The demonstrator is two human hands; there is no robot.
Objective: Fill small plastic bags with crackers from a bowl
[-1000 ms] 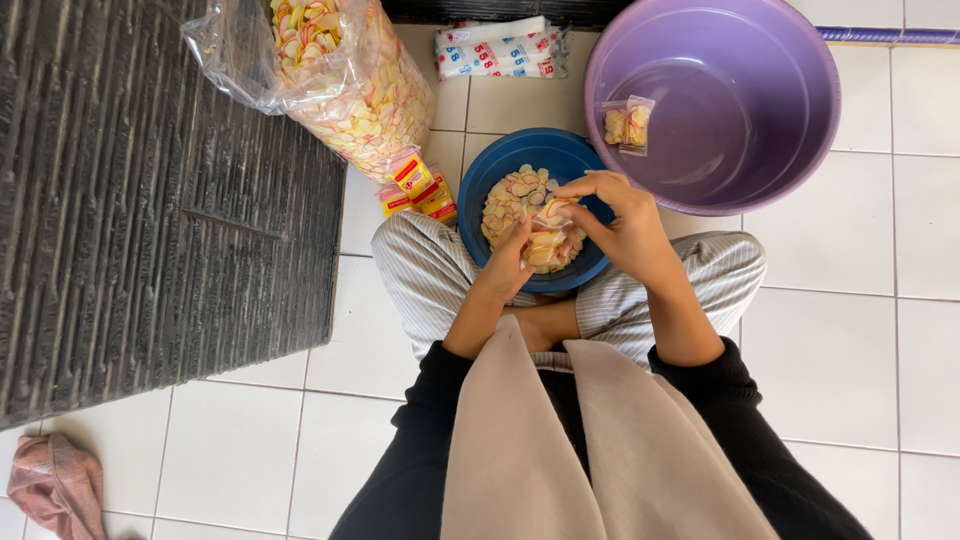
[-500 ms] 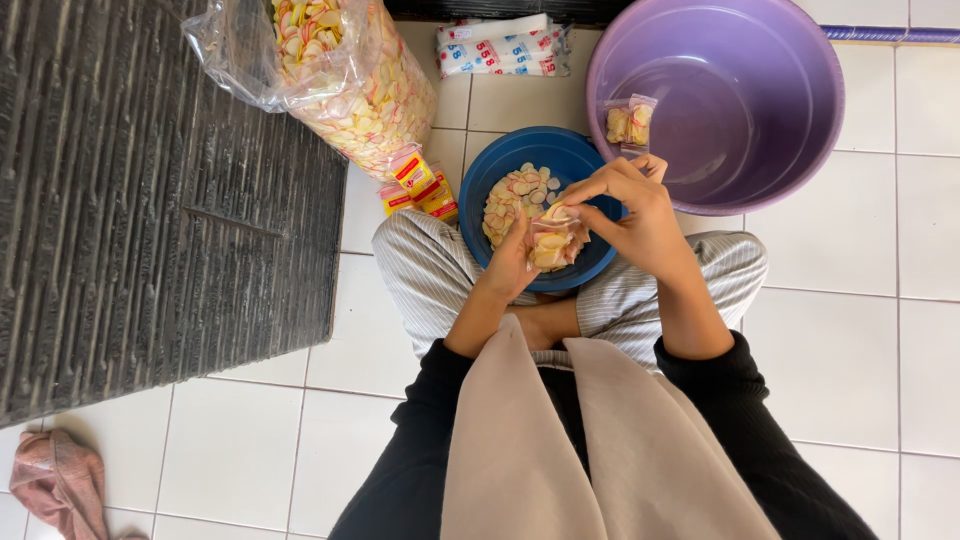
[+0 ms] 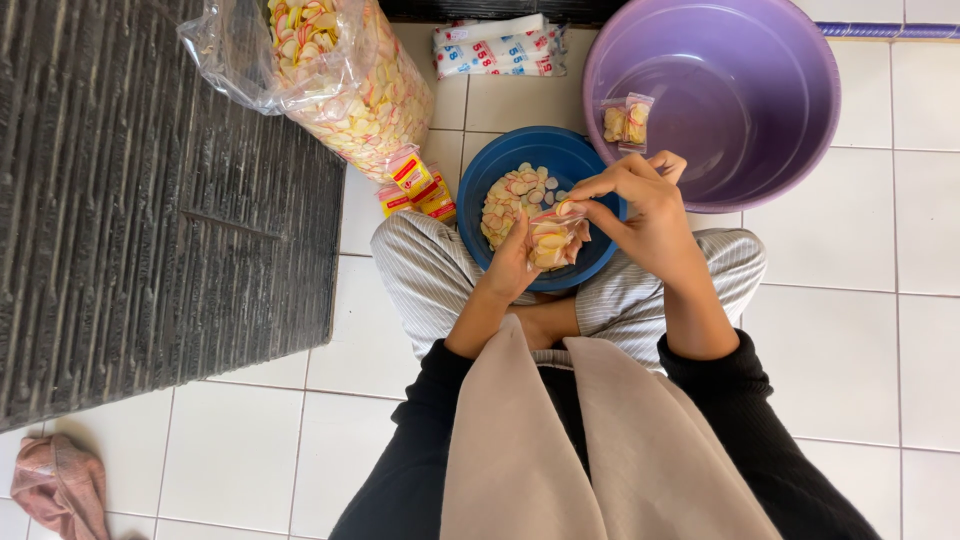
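The person sits cross-legged on the white tiled floor [image 3: 850, 340], both hands together over a blue bowl [image 3: 505, 160] that rests at the knees and holds a heap of pale pink-and-yellow raw cracker chips [image 3: 512, 195]. The left hand [image 3: 515, 262] cups a small clear plastic bag [image 3: 553, 243] of the same chips from below and from the side, fingers closed around it. The right hand [image 3: 640, 205] pinches the bag's open top edge between thumb and forefinger, so both hands are clamped on the one bag, just above the bowl's near rim. Beside the bowl stands a large purple basin [image 3: 740, 60] with two small filled packets [image 3: 626, 121] lying inside. A big clear sack of chips [image 3: 345, 75] leans next to a dark ribbed mat [image 3: 150, 200], with small yellow packets [image 3: 420, 185] at its foot. A pink cloth [image 3: 55, 485] lies on the tiles.
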